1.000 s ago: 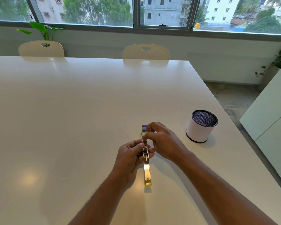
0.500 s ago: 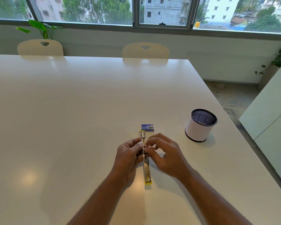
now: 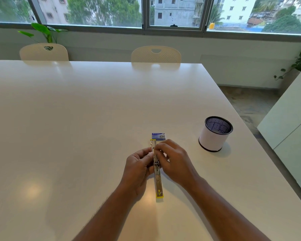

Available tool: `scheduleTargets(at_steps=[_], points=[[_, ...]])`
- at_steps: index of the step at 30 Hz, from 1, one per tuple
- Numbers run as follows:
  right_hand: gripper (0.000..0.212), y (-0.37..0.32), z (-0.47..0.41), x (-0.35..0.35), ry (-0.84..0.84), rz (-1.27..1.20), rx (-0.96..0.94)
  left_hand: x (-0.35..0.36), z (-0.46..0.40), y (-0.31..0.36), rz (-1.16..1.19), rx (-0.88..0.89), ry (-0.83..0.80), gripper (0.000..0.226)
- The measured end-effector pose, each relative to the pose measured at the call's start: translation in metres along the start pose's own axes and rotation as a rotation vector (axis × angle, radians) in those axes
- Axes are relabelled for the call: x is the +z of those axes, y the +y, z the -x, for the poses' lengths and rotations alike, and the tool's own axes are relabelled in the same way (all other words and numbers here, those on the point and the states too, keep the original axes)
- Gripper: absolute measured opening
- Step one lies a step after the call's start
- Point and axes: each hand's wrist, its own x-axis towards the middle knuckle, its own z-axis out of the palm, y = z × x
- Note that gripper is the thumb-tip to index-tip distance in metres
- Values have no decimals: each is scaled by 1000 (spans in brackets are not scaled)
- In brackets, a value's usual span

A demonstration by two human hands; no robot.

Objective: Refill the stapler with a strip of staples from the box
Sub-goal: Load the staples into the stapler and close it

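Note:
A yellow stapler (image 3: 158,180) lies unfolded flat on the white table (image 3: 76,119), its metal channels facing up and running away from me. My left hand (image 3: 137,167) grips its middle from the left. My right hand (image 3: 172,160) pinches the far metal channel from the right with its fingertips; whether a staple strip is between them is hidden. A small blue staple box (image 3: 158,136) lies just beyond the stapler's far yellow tip.
A white cup with a black mesh lining (image 3: 215,134) stands to the right, near the table's right edge. Two cream chairs (image 3: 155,54) are tucked in at the far side under the window. A white cabinet (image 3: 292,129) stands at right.
My right hand drew back from the staple box toward me and now rests its fingertips on the stapler's far channel. The box is uncovered. My left hand held still.

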Motion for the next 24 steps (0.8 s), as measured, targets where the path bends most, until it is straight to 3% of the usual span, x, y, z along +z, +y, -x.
scheduleTargets(at_steps=[10,13,17,18,21,24], points=[[21,-2,2,3,-31,84,-6,-2,0,-1,-6,7,-1,24],[22,-1,5,0,-13,6,1,-3,-1,-1,-4,7,-2,23],[60,-2,20,-11,-166,-82,-87,-5,-3,-1,14,5,18,23],[61,-3,24,-14,-231,-68,-113,-4,-3,-1,8,5,21,23],[41,-3,35,-18,-296,-32,-171,-2,-3,-1,14,0,50,21],[28,-2,37,-15,-185,-31,-197,1,-3,1,6,2,64,19]])
